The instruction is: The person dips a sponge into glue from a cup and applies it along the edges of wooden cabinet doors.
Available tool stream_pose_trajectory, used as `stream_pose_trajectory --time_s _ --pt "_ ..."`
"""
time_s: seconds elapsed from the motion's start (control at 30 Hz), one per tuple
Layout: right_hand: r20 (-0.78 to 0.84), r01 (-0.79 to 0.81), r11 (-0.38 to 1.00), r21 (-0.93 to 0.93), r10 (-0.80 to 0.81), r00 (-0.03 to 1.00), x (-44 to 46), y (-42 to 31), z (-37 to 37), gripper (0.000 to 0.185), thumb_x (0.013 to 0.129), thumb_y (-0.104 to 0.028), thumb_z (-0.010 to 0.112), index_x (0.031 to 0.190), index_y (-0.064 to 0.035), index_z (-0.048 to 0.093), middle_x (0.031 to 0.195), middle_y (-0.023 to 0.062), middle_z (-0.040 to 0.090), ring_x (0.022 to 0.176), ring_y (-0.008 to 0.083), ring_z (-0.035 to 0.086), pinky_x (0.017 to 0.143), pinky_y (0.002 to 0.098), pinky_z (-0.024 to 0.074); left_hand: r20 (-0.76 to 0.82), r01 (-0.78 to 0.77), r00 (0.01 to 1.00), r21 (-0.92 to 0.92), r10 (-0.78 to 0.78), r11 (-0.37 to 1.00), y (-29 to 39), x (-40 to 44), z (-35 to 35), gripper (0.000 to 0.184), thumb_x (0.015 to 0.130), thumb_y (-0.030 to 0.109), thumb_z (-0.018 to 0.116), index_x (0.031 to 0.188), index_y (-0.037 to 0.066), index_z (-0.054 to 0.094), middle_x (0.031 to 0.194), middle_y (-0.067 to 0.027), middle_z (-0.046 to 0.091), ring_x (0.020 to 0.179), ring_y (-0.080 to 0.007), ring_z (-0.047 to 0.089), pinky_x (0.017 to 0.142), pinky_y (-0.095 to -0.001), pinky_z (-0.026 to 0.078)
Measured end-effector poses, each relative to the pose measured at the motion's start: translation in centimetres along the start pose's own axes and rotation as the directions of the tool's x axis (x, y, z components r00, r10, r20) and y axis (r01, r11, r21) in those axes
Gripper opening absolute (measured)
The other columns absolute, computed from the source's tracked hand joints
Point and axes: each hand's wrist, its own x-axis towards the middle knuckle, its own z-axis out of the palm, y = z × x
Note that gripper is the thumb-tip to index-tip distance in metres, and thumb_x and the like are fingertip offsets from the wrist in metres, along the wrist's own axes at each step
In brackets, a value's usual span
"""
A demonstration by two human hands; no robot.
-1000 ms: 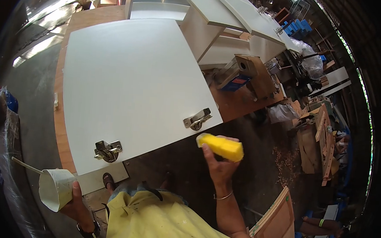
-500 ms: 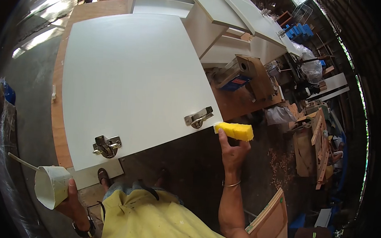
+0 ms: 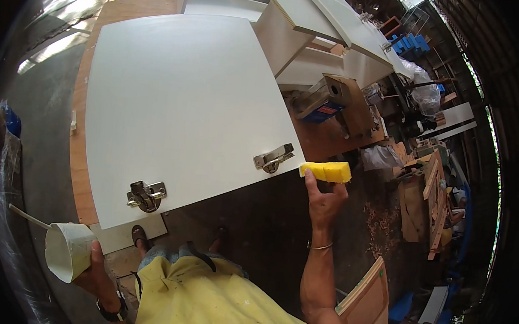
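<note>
My left hand (image 3: 96, 274) is closed around a whitish cup-like container (image 3: 69, 252), held tilted at the lower left. A thin stick (image 3: 30, 216) sticks out over its rim. Between the thumb and fingers of my right hand (image 3: 325, 206) is a yellow sponge (image 3: 331, 171), its left end at the near right corner of a white panel (image 3: 179, 108). Whether the sponge presses on the panel's edge I cannot tell. Two metal cabinet hinges are fixed along the panel's near side: a right hinge (image 3: 273, 158) and a left hinge (image 3: 147, 196).
Under the panel lies a wooden board (image 3: 80, 167). White cabinet parts (image 3: 306, 9) stand behind, with a metal can (image 3: 324, 103) to the right. A wooden frame panel (image 3: 366, 308) leans close to my right arm. Wood shavings (image 3: 384, 228) litter the floor.
My right hand and the sponge have shifted slightly right and up along the panel's corner. The left hand keeps its hold on the container, with only a tiny shift.
</note>
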Motion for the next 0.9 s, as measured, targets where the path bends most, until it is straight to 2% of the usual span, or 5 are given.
stream_pose_trajectory --time_s 0.27,0.33,0.47,0.77,0.9 --pt "0.136 0.144 0.985 0.095 -0.156 0.978 -2.6 -4.6 1.1 0.022 0.071 -0.008 0.081 0.086 -0.0011 0.067 0.086 0.0098 0.062 0.077 0.0242 0.062 0.070 0.0339 0.0507 0.018 0.013 1.000 0.042 -0.014 0.999 -0.7 0.1 -0.7 0.071 0.080 -0.001 0.069 0.140 -0.003 0.032 0.134 -0.0191 0.051 0.119 -0.0271 0.053 0.101 -0.0385 0.044" --pt "0.115 0.100 0.986 0.132 -0.115 0.987 -3.0 -5.3 1.1 0.023 0.070 -0.007 0.081 0.086 -0.0004 0.067 0.086 0.0098 0.062 0.077 0.0239 0.063 0.070 0.0344 0.0510 0.017 -0.008 1.000 0.037 0.007 0.999 -0.5 0.1 -0.5 0.069 0.080 -0.001 0.069 0.139 -0.004 0.034 0.133 -0.0191 0.052 0.118 -0.0270 0.054 0.101 -0.0386 0.044" --pt "0.031 0.016 0.999 0.041 -0.017 0.999 -1.5 -3.6 0.4 0.022 0.072 -0.007 0.080 0.086 0.0009 0.065 0.087 0.0109 0.063 0.077 0.0253 0.063 0.071 0.0347 0.0510 -0.086 -0.113 0.990 0.031 0.115 0.993 -0.5 0.2 0.1 0.048 0.082 0.007 0.073 0.122 -0.006 0.051 0.110 -0.0120 0.062 0.094 -0.0183 0.060 0.082 -0.0317 0.050" --pt "0.111 0.115 0.993 0.017 -0.116 0.987 -2.3 -5.1 1.2 0.022 0.069 -0.008 0.082 0.084 -0.0025 0.067 0.082 0.0091 0.062 0.078 0.0239 0.061 0.070 0.0332 0.0505 -0.055 -0.129 0.990 0.079 0.134 0.989 -1.3 0.5 -0.3 0.043 0.082 0.007 0.073 0.119 -0.006 0.054 0.107 -0.0117 0.063 0.091 -0.0183 0.062 0.081 -0.0315 0.050" --pt "0.137 0.061 0.983 0.174 -0.085 0.987 -3.8 -7.1 1.3 0.022 0.069 -0.007 0.082 0.083 -0.0008 0.066 0.086 0.0099 0.063 0.078 0.0245 0.062 0.071 0.0337 0.0509 -0.057 -0.139 0.988 0.048 0.141 0.989 -2.1 0.8 -0.6 0.043 0.082 0.006 0.073 0.119 -0.006 0.054 0.107 -0.0119 0.064 0.091 -0.0185 0.062 0.081 -0.0315 0.050"
